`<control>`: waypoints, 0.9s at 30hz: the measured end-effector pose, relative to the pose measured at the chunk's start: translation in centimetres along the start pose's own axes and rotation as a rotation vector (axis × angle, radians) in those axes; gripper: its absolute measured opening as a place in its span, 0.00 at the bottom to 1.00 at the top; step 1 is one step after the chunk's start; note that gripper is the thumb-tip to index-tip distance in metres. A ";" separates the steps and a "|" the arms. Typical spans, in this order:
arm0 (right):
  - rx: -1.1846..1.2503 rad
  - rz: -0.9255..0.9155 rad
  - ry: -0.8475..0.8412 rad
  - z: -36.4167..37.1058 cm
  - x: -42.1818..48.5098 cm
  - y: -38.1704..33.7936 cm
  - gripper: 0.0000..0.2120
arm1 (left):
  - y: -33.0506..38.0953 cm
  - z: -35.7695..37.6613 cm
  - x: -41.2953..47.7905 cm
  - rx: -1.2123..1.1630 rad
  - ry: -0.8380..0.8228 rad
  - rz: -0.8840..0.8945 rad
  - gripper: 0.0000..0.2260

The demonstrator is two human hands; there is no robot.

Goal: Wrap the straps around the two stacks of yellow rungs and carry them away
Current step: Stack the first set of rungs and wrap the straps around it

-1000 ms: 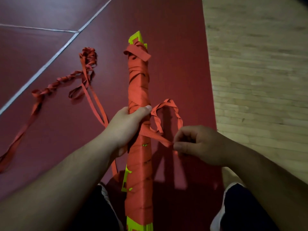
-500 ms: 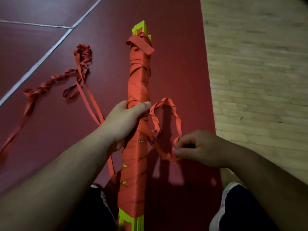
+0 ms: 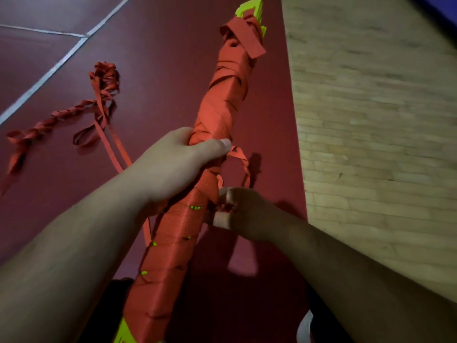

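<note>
A long stack of yellow rungs (image 3: 252, 7) runs from bottom centre to the top, tilted right, almost fully wound in red strap (image 3: 217, 107). Yellow shows only at both ends and in small gaps. My left hand (image 3: 178, 162) grips the bundle at its middle, thumb across the front. My right hand (image 3: 242, 214) sits tight against the bundle's right side, pinching the strap end. A small loop of strap (image 3: 243, 163) arcs between the two hands. Only one stack is in view.
More loose red strap (image 3: 99, 115) lies twisted and bunched on the dark red floor mat (image 3: 160, 58) to the left. White lines cross the mat at upper left. Pale wooden flooring (image 3: 371, 120) fills the right side. My legs and a shoe (image 3: 305, 328) show at the bottom.
My right hand has pulled the strap end in against the bundle, shrinking the loop. The bundle has tilted to the right and its far end has risen toward the top edge.
</note>
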State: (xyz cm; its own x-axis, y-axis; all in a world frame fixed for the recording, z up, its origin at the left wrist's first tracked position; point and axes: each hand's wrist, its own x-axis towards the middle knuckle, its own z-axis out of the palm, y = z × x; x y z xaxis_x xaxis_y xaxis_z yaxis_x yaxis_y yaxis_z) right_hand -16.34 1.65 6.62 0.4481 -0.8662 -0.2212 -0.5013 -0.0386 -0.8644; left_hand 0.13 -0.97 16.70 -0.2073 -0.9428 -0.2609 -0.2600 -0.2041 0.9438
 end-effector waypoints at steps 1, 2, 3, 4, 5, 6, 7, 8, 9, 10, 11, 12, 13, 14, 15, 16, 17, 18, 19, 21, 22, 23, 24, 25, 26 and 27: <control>-0.014 0.006 0.010 -0.1 -0.1 -0.3 0.18 | -0.1 -0.5 -0.1 -0.021 0.007 -0.006 0.12; -0.034 0.001 0.024 -0.4 -0.3 -0.4 0.19 | -0.4 -0.9 -0.1 -0.044 0.024 -0.014 0.14; -0.050 -0.011 0.034 -0.6 -0.5 -0.6 0.21 | -0.6 -1.5 -0.2 -0.064 0.048 -0.034 0.17; -0.043 -0.026 0.039 -0.8 -1.0 -0.9 0.22 | -0.9 -2.0 -0.1 -0.084 0.069 -0.057 0.20; -0.025 -0.039 0.047 -1.1 -1.4 -1.3 0.22 | -1.0 -2.4 -0.2 -0.111 0.092 -0.080 0.22; 0.024 -0.042 0.050 -1.3 -1.9 -1.5 0.22 | -1.3 -2.7 -0.2 -0.143 0.110 -0.099 0.23; 0.064 -0.039 0.057 -1.5 -2.3 -2.0 0.23 | -1.4 -2.9 -0.3 -0.177 0.128 -0.116 0.22; 0.083 -0.035 0.062 -1.8 -2.9 -2.4 0.25 | -1.5 -3.1 -0.4 -0.203 0.144 -0.129 0.21; 0.082 -0.033 0.056 -2.1 -3.3 -2.7 0.25 | -1.6 -3.1 -0.4 -0.231 0.159 -0.146 0.18; 0.086 -0.036 0.042 -2.4 -4.0 -3.4 0.24 | -1.5 -3.1 -0.5 -0.261 0.170 -0.155 0.16; 0.092 -0.030 0.026 -2.7 -4.5 -3.9 0.20 | -1.4 -3.0 -0.7 -0.289 0.175 -0.165 0.14; 0.104 -0.025 0.023 -3.2 -5.1 -4.5 0.15 | -1.1 -2.9 -0.9 -0.308 0.178 -0.162 0.12; 0.106 -0.014 0.019 -3.5 -5.5 -5.0 0.11 | -0.8 -2.8 -1.2 -0.323 0.182 -0.165 0.12; 0.103 -0.006 0.011 -3.8 -6.0 -5.5 0.10 | -0.6 -2.6 -1.4 -0.339 0.180 -0.160 0.11; 0.081 -0.001 0.017 -4.2 -6.8 -6.4 0.10 | 0.0 -2.4 -2.0 -0.344 0.175 -0.148 0.11; 0.073 0.004 0.004 -4.3 -6.9 -6.7 0.10 | 0.1 -2.3 -2.2 -0.346 0.170 -0.138 0.10; 0.052 -0.003 0.004 -4.7 -7.5 -7.5 0.11 | 0.9 -2.1 -2.6 -0.335 0.163 -0.120 0.10; 0.065 -0.010 0.002 -4.9 -7.8 -8.1 0.12 | 1.4 -1.9 -2.8 -0.318 0.154 -0.100 0.10; 0.091 -0.007 0.004 -5.2 -8.2 -9.0 0.12 | 2.4 -1.9 -3.2 -0.302 0.150 -0.081 0.10; 0.181 -0.030 0.003 -5.9 -9.1 -10.8 0.15 | 5.0 -2.1 -4.0 -0.286 0.148 -0.024 0.13; 0.216 -0.042 0.002 -6.2 -9.4 -11.6 0.17 | 6.2 -2.1 -4.3 -0.289 0.147 0.001 0.15; 0.228 -0.061 0.002 -6.9 -9.9 -12.9 0.19 | 8.1 -2.3 -5.0 -0.290 0.145 0.035 0.17; 0.236 -0.061 -0.010 -7.4 -9.9 -13.7 0.20 | 9.4 -2.5 -5.2 -0.289 0.138 0.059 0.19; 0.226 -0.065 -0.020 -8.0 -10.1 -14.6 0.21 | 10.7 -2.6 -5.5 -0.285 0.141 0.082 0.18; 0.199 -0.081 -0.023 -8.7 -10.5 -15.7 0.19 | 12.1 -2.5 -6.1 -0.277 0.145 0.112 0.17; 0.173 -0.100 -0.017 -9.3 -11.0 -16.9 0.16 | 13.5 -2.5 -6.8 -0.272 0.148 0.136 0.15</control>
State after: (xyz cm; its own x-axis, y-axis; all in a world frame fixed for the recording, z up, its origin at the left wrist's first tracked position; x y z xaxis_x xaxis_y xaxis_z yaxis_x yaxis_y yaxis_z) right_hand -19.70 7.24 27.84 0.5025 -0.8538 -0.1364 -0.3193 -0.0366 -0.9469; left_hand 0.39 2.06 31.69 -0.0784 -0.9903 -0.1150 0.0258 -0.1174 0.9928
